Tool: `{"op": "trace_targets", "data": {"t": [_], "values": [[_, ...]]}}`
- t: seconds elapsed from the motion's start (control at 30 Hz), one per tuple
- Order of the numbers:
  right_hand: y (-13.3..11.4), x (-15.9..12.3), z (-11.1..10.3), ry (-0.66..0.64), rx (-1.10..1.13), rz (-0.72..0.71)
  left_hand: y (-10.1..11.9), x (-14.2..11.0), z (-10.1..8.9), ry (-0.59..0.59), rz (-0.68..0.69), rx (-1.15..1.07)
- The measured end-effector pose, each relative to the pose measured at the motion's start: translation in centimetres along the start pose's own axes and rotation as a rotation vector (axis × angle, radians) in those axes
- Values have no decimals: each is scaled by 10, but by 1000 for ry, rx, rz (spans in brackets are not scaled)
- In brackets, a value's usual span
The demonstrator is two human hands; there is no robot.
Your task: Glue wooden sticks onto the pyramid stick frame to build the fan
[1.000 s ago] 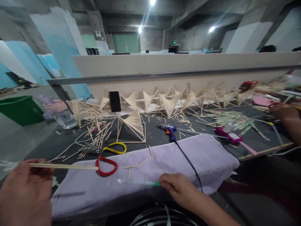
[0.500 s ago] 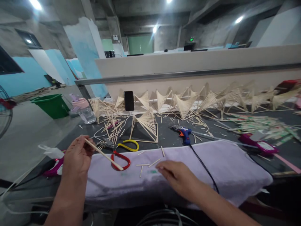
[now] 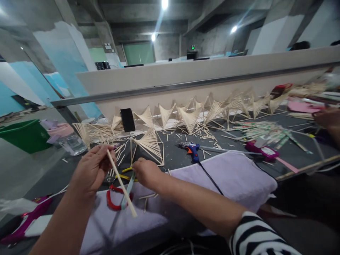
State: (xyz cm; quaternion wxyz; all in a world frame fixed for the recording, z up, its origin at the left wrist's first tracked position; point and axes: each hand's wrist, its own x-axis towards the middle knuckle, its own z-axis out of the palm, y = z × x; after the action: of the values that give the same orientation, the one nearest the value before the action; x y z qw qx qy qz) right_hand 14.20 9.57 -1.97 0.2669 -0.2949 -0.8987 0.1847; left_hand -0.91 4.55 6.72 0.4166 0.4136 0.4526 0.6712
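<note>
In my left hand [image 3: 92, 168], closed at the left, is a pale wooden chopstick [image 3: 122, 186] slanting down over the lilac cloth. My right hand [image 3: 147, 173] pinches the top of a thin, translucent pale-green strip [image 3: 128, 191], which looks like a wrapper. Behind both lie pliers with one red handle [image 3: 113, 203] and one yellow, partly covered by my hand and the strip. Short stick pieces [image 3: 147, 196] rest on the cloth [image 3: 202, 180]. Just beyond my right hand stands a twisted stick model [image 3: 148, 143] on a square base.
A blue glue gun [image 3: 193, 150] lies right of centre, its cord crossing the cloth. Stick models [image 3: 188, 118] line the back beside a black phone [image 3: 127, 119]. Magenta glue guns [image 3: 261, 150] lie at both sides. Another person's hand [image 3: 329, 118] is at far right.
My right hand has moved left and up from the cloth, now with the pale strip in it. My left hand still holds the chopstick. The view has turned right.
</note>
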Motion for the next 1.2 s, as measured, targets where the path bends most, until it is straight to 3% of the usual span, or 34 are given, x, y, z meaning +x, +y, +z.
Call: {"op": "trace_targets", "data": {"t": [0.13,0.23,0.37,0.43,0.57,0.67,0.8,0.93,1.0,1.13,1.2], "values": [[9,4,0,48,-77,-94,-21,16,18,-146,-2,23],[21,5,-3,110,35,-133,-42,26,20,-160,-2,24],[37,9,-9,137,355,56,-61,32,12,-118,-7,54],[38,8,-10,70,541,116,-66,33,8,-71,1,73],[27,5,1,-159,900,99,-72,30,5,38,30,105],[20,3,13,-251,1025,140,-74,26,6,41,56,101],[24,5,23,-239,982,149,-75,21,7,-33,32,112],[33,7,25,-81,851,130,-77,18,3,-218,-54,268],[33,6,22,-8,699,97,-75,19,1,-239,-60,310],[26,-1,9,145,377,-19,-61,21,-4,-200,-10,51],[24,-3,3,212,308,-7,-52,19,-6,-232,9,-81]]}}
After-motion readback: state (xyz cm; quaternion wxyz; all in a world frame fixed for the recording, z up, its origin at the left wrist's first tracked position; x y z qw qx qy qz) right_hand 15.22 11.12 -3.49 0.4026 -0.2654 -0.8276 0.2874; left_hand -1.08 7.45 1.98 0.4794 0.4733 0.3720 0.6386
